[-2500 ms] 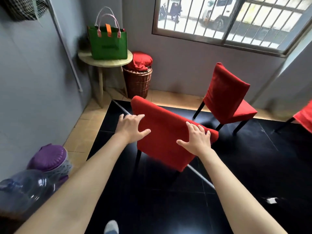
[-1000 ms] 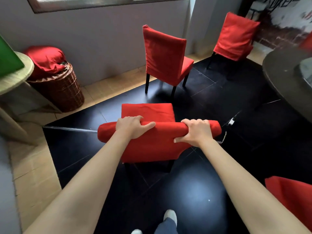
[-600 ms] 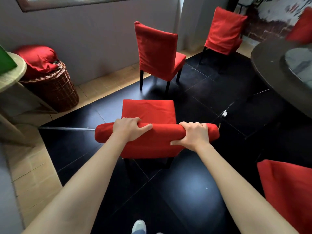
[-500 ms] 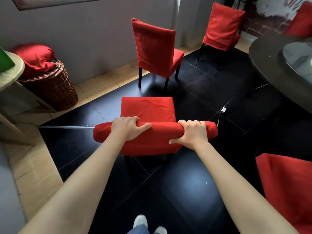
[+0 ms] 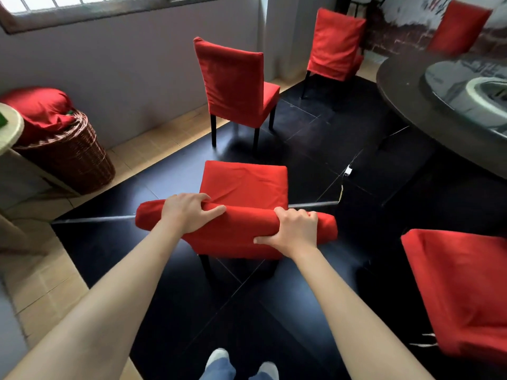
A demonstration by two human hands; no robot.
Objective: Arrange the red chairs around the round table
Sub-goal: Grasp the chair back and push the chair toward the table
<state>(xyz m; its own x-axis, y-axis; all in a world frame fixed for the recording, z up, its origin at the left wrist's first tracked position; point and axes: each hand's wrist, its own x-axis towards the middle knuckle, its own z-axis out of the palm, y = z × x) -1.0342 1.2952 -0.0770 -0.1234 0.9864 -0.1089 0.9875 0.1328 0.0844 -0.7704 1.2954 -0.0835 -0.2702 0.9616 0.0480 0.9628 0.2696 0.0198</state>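
Right in front of me stands a red-covered chair (image 5: 244,185), its seat pointing away from me. My left hand (image 5: 188,212) grips the left part of its backrest top and my right hand (image 5: 295,231) grips the right part. The dark round table (image 5: 406,86) fills the upper right, with a glass turntable on it. A second red chair (image 5: 236,80) stands by the wall under the window. A third red chair (image 5: 336,42) is farther back, a fourth (image 5: 458,26) sits behind the table, and a fifth (image 5: 461,292) is at my right.
A wicker basket (image 5: 68,154) with a red bundle stands at the left wall beside a pale side table (image 5: 8,127). A metal strip (image 5: 93,219) crosses the black floor. A small white item (image 5: 348,170) lies on the floor near the table. My feet show at the bottom.
I turned right from the corner with the chair in both hands. The chair has come upright and the round table and further chairs came into view, drifting slightly left over the last second.
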